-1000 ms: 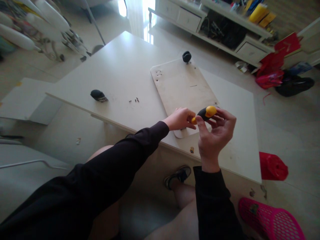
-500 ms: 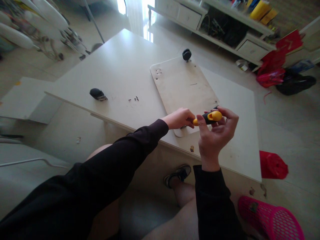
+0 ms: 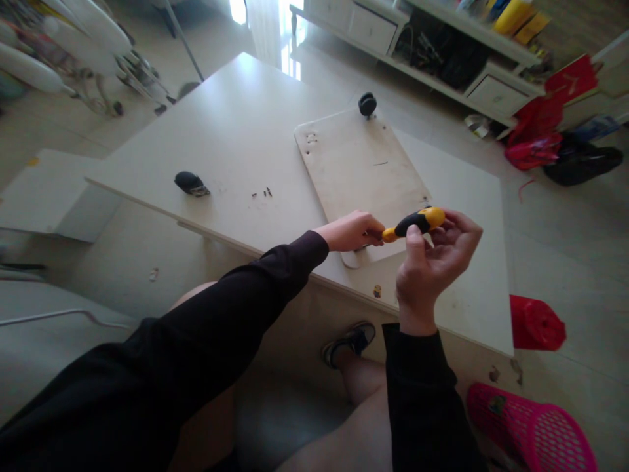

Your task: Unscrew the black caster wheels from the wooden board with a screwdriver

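Note:
My right hand (image 3: pixel 437 252) has its thumb and fingers around the yellow-and-black handle of a screwdriver (image 3: pixel 413 224), which lies nearly level. My left hand (image 3: pixel 351 231) is closed at the front end of that handle, its fingers pinched where the shaft would be; the shaft and tip are hidden. Both hands are over the near end of a pale board (image 3: pixel 363 167) with rounded corners. One black caster (image 3: pixel 367 105) stands at the board's far corner. Another black caster (image 3: pixel 190 184) lies loose on the left of the white table (image 3: pixel 221 124), with several small screws (image 3: pixel 265 193) between it and the board.
A white cabinet (image 3: pixel 373 33) with drawers stands beyond the table. Red and black bags (image 3: pixel 582 160) lie on the floor at right. A red container (image 3: pixel 538 322) and a pink mesh basket (image 3: pixel 535 426) are by the table's right corner. A small sticker (image 3: pixel 377 291) marks the near edge.
My right hand has shifted slightly right, and the screwdriver handle has turned in its fingers, showing more of its black side. My left hand stays almost in place.

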`<state>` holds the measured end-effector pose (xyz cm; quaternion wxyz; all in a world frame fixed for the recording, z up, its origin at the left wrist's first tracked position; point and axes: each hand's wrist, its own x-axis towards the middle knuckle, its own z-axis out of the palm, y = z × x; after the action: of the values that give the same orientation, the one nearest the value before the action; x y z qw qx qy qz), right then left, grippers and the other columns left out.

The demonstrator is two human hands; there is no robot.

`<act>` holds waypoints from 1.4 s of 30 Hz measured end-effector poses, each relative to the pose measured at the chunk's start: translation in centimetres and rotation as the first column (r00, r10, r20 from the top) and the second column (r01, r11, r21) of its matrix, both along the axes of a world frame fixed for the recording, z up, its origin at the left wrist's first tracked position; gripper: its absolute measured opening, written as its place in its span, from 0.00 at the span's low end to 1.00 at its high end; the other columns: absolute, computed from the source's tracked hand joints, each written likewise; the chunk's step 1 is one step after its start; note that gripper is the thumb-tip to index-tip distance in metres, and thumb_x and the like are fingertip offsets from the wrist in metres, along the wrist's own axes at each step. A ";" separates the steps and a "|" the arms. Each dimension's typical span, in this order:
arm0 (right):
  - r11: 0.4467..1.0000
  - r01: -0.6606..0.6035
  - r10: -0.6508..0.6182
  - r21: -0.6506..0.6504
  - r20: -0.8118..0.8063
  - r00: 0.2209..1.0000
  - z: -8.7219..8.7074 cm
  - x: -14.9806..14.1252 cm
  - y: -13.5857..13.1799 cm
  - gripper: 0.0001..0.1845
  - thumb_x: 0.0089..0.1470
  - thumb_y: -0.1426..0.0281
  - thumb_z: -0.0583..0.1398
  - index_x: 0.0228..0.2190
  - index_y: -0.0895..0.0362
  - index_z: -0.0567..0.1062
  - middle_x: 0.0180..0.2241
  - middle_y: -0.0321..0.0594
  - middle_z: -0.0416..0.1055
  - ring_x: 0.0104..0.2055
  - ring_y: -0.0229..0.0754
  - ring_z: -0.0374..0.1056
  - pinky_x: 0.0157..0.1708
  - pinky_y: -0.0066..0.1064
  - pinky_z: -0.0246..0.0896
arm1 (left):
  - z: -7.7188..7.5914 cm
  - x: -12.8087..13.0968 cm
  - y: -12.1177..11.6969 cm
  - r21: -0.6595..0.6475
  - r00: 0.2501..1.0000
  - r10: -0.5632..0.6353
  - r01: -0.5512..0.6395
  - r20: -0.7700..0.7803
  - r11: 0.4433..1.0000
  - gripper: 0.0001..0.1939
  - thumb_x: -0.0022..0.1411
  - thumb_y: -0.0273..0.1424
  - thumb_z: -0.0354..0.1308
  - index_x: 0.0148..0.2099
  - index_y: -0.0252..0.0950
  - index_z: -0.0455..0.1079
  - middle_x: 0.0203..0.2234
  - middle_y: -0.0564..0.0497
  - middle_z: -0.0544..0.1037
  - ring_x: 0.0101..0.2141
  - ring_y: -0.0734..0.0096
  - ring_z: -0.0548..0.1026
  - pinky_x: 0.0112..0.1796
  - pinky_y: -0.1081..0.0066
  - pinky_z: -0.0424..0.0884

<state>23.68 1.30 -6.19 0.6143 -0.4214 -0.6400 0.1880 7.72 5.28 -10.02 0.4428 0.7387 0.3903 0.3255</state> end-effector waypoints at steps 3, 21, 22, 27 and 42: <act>1.000 -0.017 0.017 -0.026 -0.009 1.000 0.0 0.0 0.1 0.23 0.54 0.64 0.69 0.50 0.50 0.71 0.47 0.39 0.71 0.49 0.45 0.76 0.46 0.43 0.79 | -0.1 0.4 0.2 -0.006 1.000 0.028 -0.028 -0.007 1.000 0.06 0.63 0.24 0.65 0.35 0.31 0.84 0.24 0.53 0.78 0.30 0.74 0.73 0.37 0.72 0.66; 0.999 0.024 -0.024 -0.022 -0.032 0.999 0.1 -0.3 0.0 0.30 0.47 0.63 0.75 0.49 0.51 0.71 0.47 0.38 0.72 0.46 0.41 0.75 0.34 0.29 0.75 | -0.6 0.7 0.3 0.034 0.996 0.092 -0.092 0.003 0.995 0.06 0.59 0.26 0.71 0.33 0.32 0.77 0.24 0.56 0.75 0.28 0.75 0.69 0.34 0.71 0.63; 0.999 0.027 -0.028 -0.030 -0.036 0.999 0.1 -0.3 0.0 0.31 0.47 0.63 0.75 0.49 0.51 0.71 0.46 0.37 0.72 0.45 0.41 0.75 0.33 0.29 0.75 | -0.7 0.7 0.3 0.032 0.996 0.093 -0.093 0.002 0.995 0.06 0.58 0.26 0.71 0.32 0.32 0.76 0.24 0.56 0.74 0.28 0.76 0.68 0.34 0.71 0.63; 0.999 0.035 -0.037 -0.031 -0.049 0.998 0.4 -0.6 -0.2 0.25 0.51 0.65 0.71 0.49 0.52 0.70 0.44 0.38 0.74 0.45 0.41 0.76 0.35 0.31 0.76 | -0.7 0.6 0.1 0.054 0.998 0.061 -0.062 0.015 0.997 0.04 0.61 0.27 0.70 0.37 0.32 0.78 0.29 0.52 0.78 0.31 0.73 0.72 0.35 0.71 0.66; 0.995 0.096 -0.096 -0.004 0.060 0.994 0.1 0.3 0.0 0.27 0.50 0.59 0.74 0.49 0.52 0.77 0.50 0.40 0.70 0.48 0.43 0.74 0.43 0.39 0.81 | -0.2 1.0 0.1 -0.018 0.999 0.046 -0.046 0.007 0.999 0.04 0.60 0.21 0.67 0.34 0.31 0.84 0.24 0.54 0.80 0.30 0.75 0.73 0.37 0.72 0.67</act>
<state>23.94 1.34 -6.10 0.6019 -0.4592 -0.6365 0.1477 8.68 5.33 -10.18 0.4433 0.7242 0.4084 0.3350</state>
